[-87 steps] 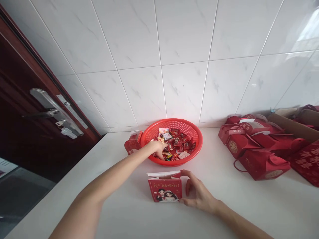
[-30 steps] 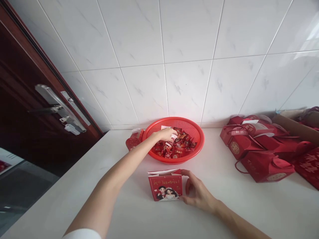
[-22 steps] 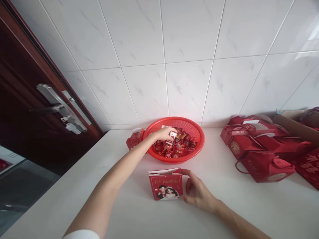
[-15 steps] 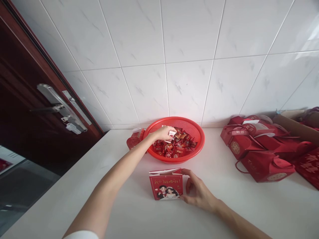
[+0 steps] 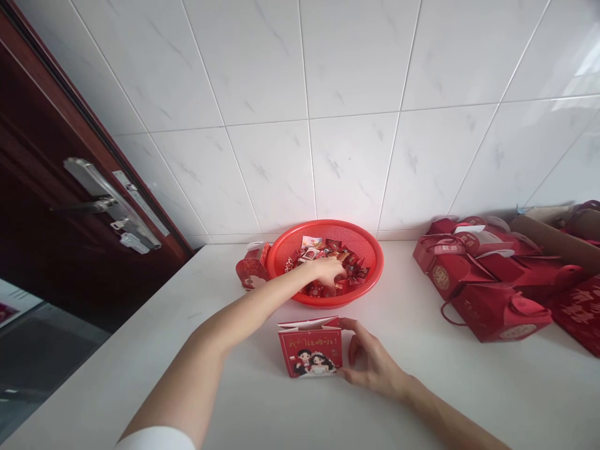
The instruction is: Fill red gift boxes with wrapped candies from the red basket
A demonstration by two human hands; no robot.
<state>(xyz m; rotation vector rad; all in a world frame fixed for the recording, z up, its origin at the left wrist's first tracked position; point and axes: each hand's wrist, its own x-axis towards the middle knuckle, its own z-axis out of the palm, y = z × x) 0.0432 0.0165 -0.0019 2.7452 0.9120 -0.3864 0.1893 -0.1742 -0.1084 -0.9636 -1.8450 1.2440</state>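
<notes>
My left hand (image 5: 328,270) is inside a red plastic colander (image 5: 375,275), reaching down onto small wrapped candies (image 5: 349,284). Its thumb and fingers look apart, with the fingertips partly hidden among the wrappers; I see nothing held. A white-and-red packet (image 5: 310,242) lies on the candies behind the hand. Nearer to me, my right hand (image 5: 372,362) grips the right side of a red paper gift box (image 5: 312,353) between thumb and fingers. The box stands upright on the white table, its top unfolded, with a cartoon bride and groom on its front.
Against the colander's left side stands another red gift box (image 5: 253,267). Several folded red boxes (image 5: 501,312) are piled at the right, by a cardboard carton (image 5: 553,231). A tiled wall (image 5: 356,169) closes the back; a dark door (image 5: 47,206) is at left.
My left hand has let go of the white-and-red packet and moved right and toward me within the colander. My right hand and the upright box have stayed in place.
</notes>
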